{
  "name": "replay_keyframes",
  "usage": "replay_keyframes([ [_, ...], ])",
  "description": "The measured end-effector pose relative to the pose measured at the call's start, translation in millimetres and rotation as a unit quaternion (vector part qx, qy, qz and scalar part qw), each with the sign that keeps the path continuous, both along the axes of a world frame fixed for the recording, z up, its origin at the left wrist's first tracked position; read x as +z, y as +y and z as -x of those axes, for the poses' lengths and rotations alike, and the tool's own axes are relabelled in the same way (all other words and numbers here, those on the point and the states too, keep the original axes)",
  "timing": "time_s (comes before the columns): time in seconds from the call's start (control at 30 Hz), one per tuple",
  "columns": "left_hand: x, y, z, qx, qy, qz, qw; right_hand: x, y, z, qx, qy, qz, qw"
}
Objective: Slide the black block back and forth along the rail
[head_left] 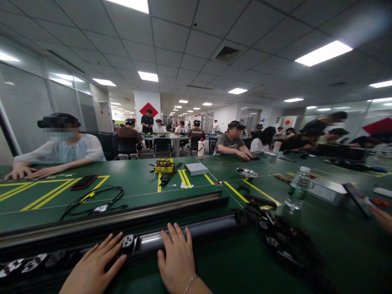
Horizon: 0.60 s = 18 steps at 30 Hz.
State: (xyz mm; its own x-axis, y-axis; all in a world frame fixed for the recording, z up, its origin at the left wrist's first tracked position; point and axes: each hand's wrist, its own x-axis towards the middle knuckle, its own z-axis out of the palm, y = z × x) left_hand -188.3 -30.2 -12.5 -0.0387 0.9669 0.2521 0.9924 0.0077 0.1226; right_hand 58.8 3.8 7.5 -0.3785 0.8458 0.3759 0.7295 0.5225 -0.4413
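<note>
A long black rail assembly (116,222) with a silver rod (196,233) lies across the green table (214,269) in front of me. My left hand (94,267) rests flat with fingers spread, its tips touching a small black-and-white part (128,241) on the rail. My right hand (177,257) lies flat beside it, fingers stretched onto the silver rod. Neither hand holds anything. A black cable chain (281,241) trails off the rail's right end.
A black lanyard cable (92,202), a red phone (84,182), a yellow box (164,165), a white box (196,168), a metal dish (246,173) and a water bottle (297,188) sit further out. Several people sit around the tables; one person's hand (382,217) shows at right.
</note>
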Motion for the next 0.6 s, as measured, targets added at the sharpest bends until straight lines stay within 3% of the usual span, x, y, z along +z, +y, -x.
replay_keyframes([
  [0.27,2.8,-2,-6,-0.013,0.012,0.014,1.000,2.8,-2,-1,-0.004,-0.011,-0.001,1.000],
  [0.6,-12.3,1,-2,-0.021,0.025,-0.041,0.999,3.4,-2,0,0.002,-0.018,0.000,1.000],
])
